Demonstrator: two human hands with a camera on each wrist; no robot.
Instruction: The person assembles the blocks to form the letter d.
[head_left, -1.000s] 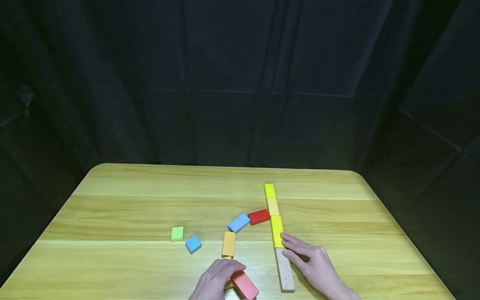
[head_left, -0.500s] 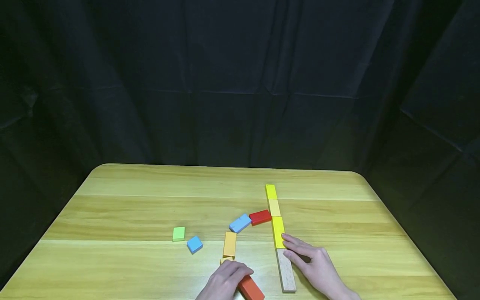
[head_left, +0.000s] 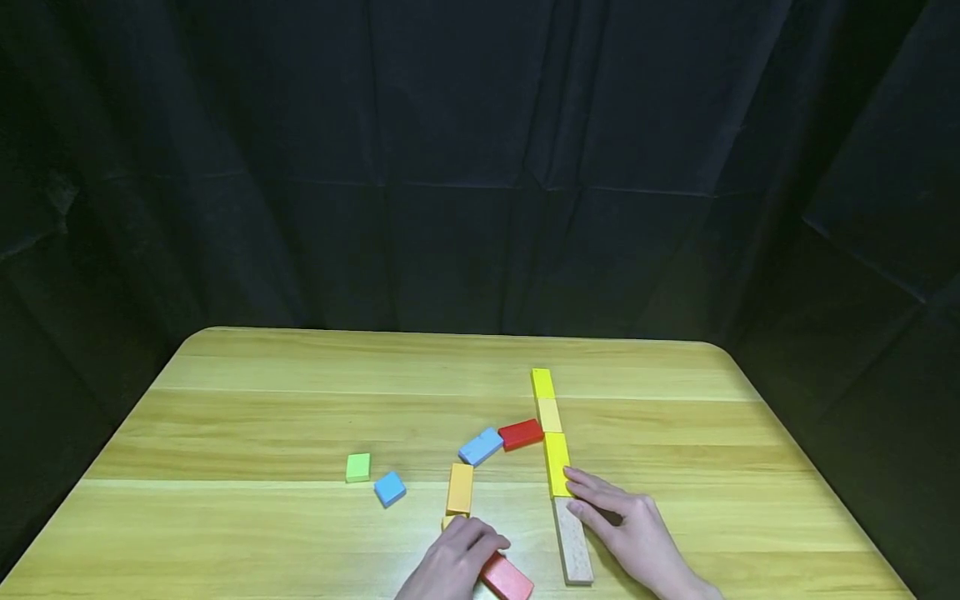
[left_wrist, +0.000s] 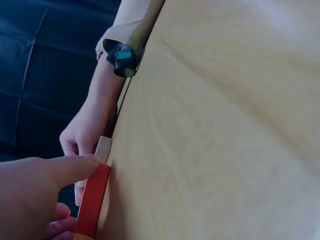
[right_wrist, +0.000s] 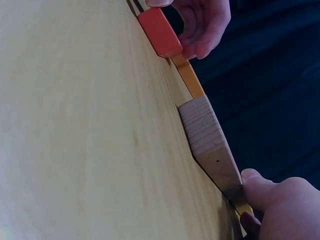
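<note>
My left hand [head_left: 453, 560] pinches a coral-red toy block [head_left: 507, 577] near the table's front edge. In the left wrist view the thumb lies at one end of this red block [left_wrist: 94, 200], and fingertips show along its side. To its right, my right hand [head_left: 633, 533] rests with extended fingers against a long yellow block [head_left: 556, 458]. Its thumb touches a plain wooden block [head_left: 572, 546] where the two meet end to end. An orange block [head_left: 460, 489] lies just beyond the left hand, which partly covers a smaller orange-yellow block [head_left: 452, 522].
The straight row continues away with a pale yellow block [head_left: 549, 415] and a bright yellow block [head_left: 543, 383]. A dark red block [head_left: 521, 434] and a blue block [head_left: 481, 447] slant off it leftward. Green [head_left: 358, 467] and blue [head_left: 390, 489] small blocks lie left. Dark curtains [head_left: 450, 250] surround the table.
My left hand has slid slightly right with the coral-red block, mostly in the first half second. The right hand stays in place on the row.
</note>
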